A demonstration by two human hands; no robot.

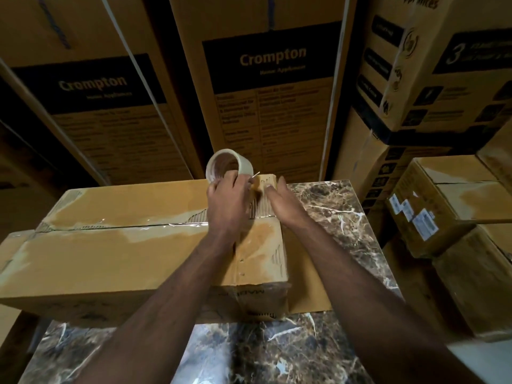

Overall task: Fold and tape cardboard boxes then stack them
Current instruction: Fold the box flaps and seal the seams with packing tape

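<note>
Box: a long brown cardboard box (133, 253) lies on the marble-patterned desk (340, 217), its left end hanging past the desk's edge.
Box surface: worn, with pale patches where the outer paper is torn off and bare corrugation showing near the far right corner.
Seam: the top flaps meet along a centre seam running left to right, covered with shiny clear tape (177, 224).
Tape roll: a clear tape roll (228, 167) stands on edge at the box's far right corner.
Left hand: the left hand (230, 200) has its fingers curled round the tape roll, gripping it over the box top.
Right hand: the right hand (279, 198) rests at the box's right end with fingers fairly straight, pressing on the torn corner; it holds nothing.
Flat card: a flat cardboard sheet (304, 273) lies on the desk under the box's right end.
Surroundings: tall printed cartons (271, 87) stand behind; smaller taped boxes (448, 200) are stacked on the right.
</note>
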